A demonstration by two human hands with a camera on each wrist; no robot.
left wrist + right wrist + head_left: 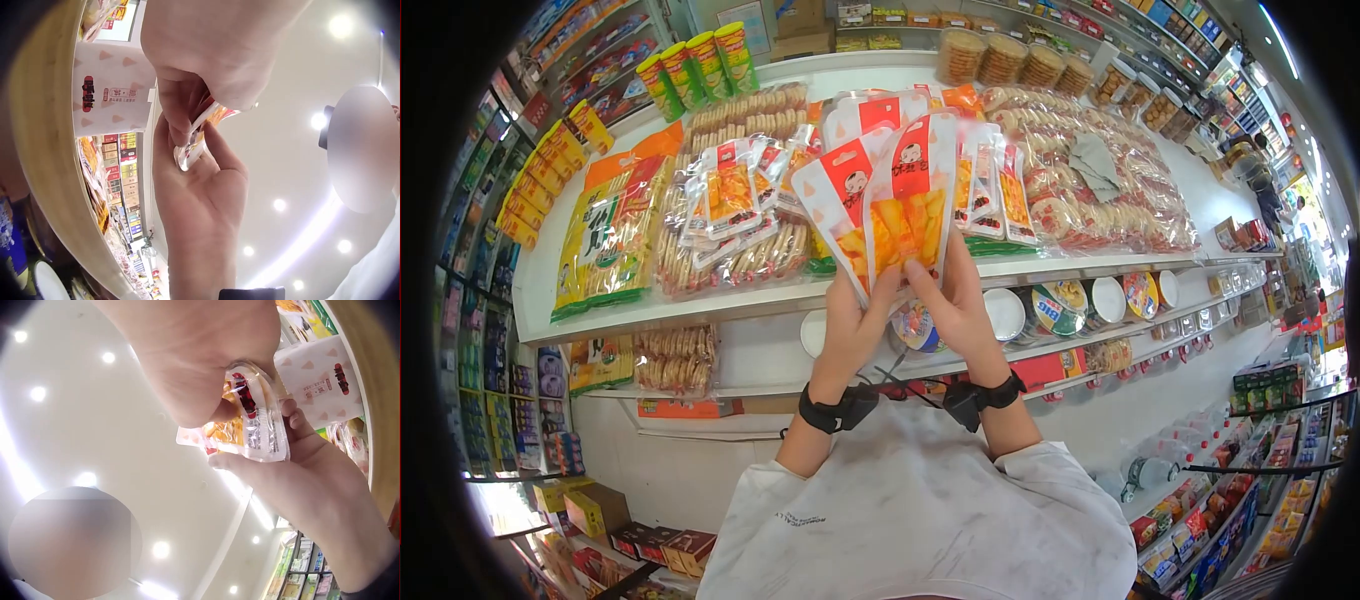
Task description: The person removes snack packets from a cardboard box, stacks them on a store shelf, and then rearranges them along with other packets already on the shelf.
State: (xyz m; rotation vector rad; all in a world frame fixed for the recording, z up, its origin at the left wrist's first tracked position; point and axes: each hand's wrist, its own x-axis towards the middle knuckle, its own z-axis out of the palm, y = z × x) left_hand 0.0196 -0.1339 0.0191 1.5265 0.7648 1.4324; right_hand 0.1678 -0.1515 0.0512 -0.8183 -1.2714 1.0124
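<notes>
In the head view, my left hand [855, 325] and right hand [960, 310] are close together over the shelf's front edge. Both pinch the lower ends of flat snack packets fanned upward. The left packet [830, 205] leans left and is partly covered by the right packet [912, 180]; each has a red label and orange food behind a clear window. My thumbs lie on the front, with most other fingers hidden behind. The right wrist view shows a packet's shiny bottom edge [269, 440] between my hands. Similar packets [730, 190] lie in a pile to the left.
Bagged round biscuits [1090, 185] lie right of the packets, bagged sticks [615, 235] at far left. Green tubes [705, 70] and clear jars [1005, 60] stand along the back of the white shelf [620, 318]. Cup noodles [1058, 305] sit on the level below.
</notes>
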